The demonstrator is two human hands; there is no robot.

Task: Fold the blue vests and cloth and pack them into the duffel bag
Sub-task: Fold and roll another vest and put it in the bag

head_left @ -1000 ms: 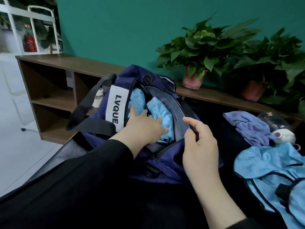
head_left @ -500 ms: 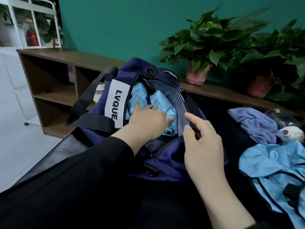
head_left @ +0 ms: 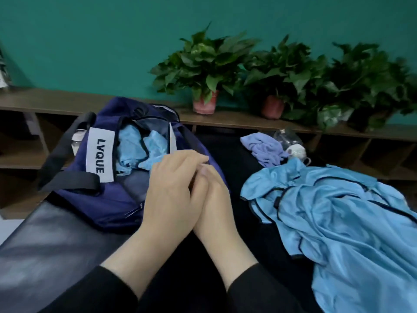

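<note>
The navy duffel bag [head_left: 94, 199] with a white LVQUE label lies open on the black table, left of centre. A light blue vest [head_left: 140, 147] is tucked inside its mouth. My left hand [head_left: 171, 186] and my right hand [head_left: 216, 199] are pressed together just in front of the bag's near right side, left fingers lying over the right fingertips, holding nothing. A heap of unfolded light blue vests [head_left: 338, 213] with dark trim lies to the right. A lilac-blue cloth [head_left: 264, 147] sits crumpled behind the heap.
A clear glass pot with a white cup [head_left: 293, 147] stands beside the cloth. Three potted plants [head_left: 205, 71] line a low wooden shelf [head_left: 67, 102] against the teal wall. The black table [head_left: 56, 240] ends at the left.
My left hand has come out of the bag and my right hand has let go of the bag's edge; both now meet in front of it. The view has swung right.
</note>
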